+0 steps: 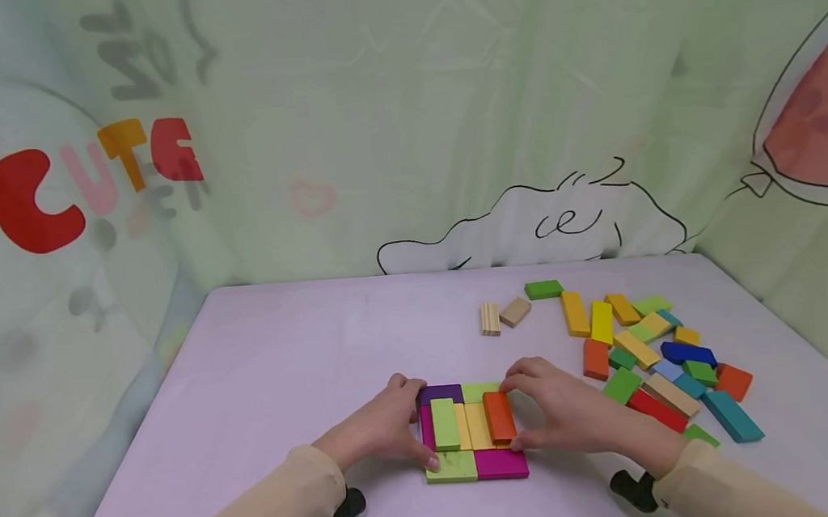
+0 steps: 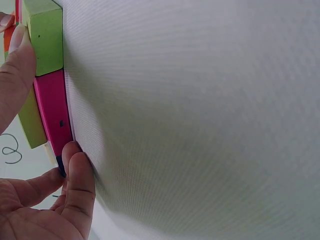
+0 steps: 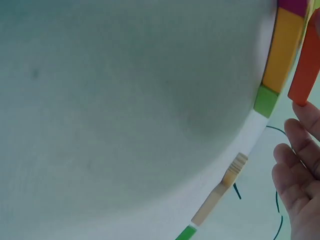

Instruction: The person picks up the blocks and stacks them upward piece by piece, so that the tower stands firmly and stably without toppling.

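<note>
From the head camera I see a loose pile of coloured blocks on the table, right of my hands, with two bare wood blocks apart behind it. Nearer me lies a flat square of blocks; a green block and an orange block lie on top. My left hand curls against the square's left edge, thumb at the green block. My right hand pinches the orange block, fingers at its far end and thumb at its near end.

Left wrist view: my fingers press the magenta edge; the thumb rests on a green block.

Right wrist view: the orange block sits above the square's edge; my fingers look loosely spread just beside it.
</note>
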Demonstrator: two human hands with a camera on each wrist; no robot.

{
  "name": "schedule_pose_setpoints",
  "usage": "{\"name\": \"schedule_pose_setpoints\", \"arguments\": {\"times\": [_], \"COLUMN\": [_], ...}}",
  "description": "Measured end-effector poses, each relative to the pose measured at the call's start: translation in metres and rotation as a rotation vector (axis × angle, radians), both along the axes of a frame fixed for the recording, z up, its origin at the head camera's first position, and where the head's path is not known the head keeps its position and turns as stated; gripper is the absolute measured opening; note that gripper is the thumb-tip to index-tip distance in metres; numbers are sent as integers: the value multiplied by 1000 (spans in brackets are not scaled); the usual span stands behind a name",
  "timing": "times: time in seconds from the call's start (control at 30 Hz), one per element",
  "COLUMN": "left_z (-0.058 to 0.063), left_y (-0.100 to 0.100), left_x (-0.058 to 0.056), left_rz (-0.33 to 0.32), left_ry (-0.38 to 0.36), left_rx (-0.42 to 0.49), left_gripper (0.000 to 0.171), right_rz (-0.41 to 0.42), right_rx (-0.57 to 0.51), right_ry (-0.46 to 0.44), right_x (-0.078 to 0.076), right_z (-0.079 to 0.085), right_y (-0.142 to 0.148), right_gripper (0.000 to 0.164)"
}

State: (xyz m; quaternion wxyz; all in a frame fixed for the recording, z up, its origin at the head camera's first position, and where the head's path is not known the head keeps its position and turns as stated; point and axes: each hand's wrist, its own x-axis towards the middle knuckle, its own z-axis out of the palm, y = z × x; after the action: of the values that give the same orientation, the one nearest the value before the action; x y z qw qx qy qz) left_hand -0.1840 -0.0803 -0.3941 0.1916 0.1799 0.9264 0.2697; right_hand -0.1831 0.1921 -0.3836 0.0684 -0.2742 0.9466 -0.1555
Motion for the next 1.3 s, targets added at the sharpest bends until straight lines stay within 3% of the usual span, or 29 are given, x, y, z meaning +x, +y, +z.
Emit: {"name": "schedule_pose_setpoints", "arguments": {"times": [1.3], "left_z": [-2], "left_y": [0], "left_x": [-1], "left_rz": [4], "left_ry": [-2], "left_rx": [-14], "left_gripper": [106], "right_rz": [23], "right_rx": [21], "right_ry": [-66], "right_x": [-2], "right_z": [-1], "right_y": [-7], "right_gripper": [62]}}
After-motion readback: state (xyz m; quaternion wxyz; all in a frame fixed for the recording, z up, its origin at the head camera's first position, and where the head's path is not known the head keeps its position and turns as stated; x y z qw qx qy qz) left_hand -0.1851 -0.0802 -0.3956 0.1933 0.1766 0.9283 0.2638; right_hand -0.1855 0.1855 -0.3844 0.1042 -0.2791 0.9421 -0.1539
